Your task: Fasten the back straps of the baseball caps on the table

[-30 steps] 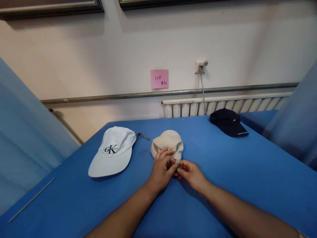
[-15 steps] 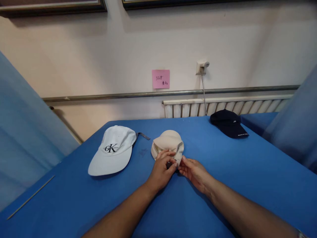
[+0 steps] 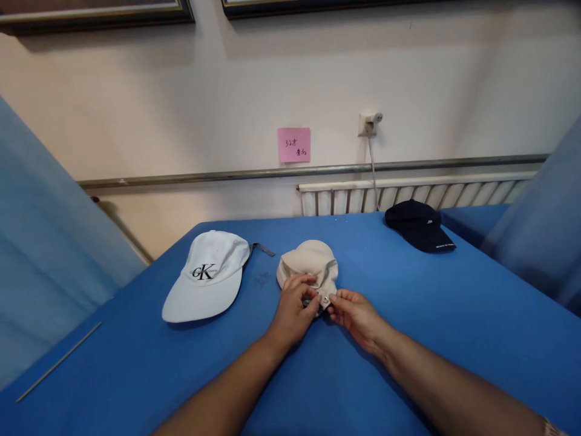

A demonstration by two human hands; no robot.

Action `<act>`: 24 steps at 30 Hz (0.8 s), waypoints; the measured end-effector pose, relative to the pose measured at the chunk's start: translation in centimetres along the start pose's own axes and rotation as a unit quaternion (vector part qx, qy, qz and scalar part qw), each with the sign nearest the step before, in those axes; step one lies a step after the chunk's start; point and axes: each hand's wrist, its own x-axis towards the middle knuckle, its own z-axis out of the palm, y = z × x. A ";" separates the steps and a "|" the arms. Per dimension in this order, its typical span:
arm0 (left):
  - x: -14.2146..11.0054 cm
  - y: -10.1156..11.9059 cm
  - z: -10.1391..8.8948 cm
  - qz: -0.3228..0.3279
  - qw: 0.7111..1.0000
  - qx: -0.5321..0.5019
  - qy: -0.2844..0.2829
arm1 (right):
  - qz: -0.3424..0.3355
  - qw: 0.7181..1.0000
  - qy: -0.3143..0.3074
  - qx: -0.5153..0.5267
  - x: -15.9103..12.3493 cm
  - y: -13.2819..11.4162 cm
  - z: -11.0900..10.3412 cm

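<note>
The beige cap (image 3: 310,257) lies just beyond both hands (image 3: 293,309) (image 3: 358,318), nearly closed, pinching its near edge.

A pale wall (image 3: 218,109) rose at the back, a metal rail (image 3: 254,175) running above a white radiator (image 3: 403,183). Blue curtains (image 3: 40,254) hung at both sides, below dark picture frames (image 3: 95,23)

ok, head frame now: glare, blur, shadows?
Head view: soft shadow under the white cap, no harsh glare on the blue table, left curtain rather soft, left hand and right hand fairly sharp at the beige cap, brim lettering on the navy cap illegible.
</note>
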 end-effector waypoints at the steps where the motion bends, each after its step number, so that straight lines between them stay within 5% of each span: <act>1: 0.0 -0.1 0.0 0.005 1.000 0.004 -0.001 | 0.002 1.000 -0.001 0.002 0.0 0.0 0.0; 10: -0.9 1.8 -0.7 0.157 0.977 0.145 0.002 | -0.020 0.998 0.005 0.066 -0.2 -0.6 -0.6; 16: -0.6 2.0 -1.1 0.185 0.962 0.200 0.016 | -0.132 0.988 0.001 -0.078 0.1 -0.6 -0.6; 21: -0.2 1.2 -1.3 0.117 0.984 0.136 0.002 | -0.288 0.914 0.073 -0.278 0.7 -0.1 -1.3; 24: -0.1 0.8 -1.3 0.066 0.995 0.074 -0.028 | -0.321 0.874 0.072 -0.357 1.1 0.2 -1.7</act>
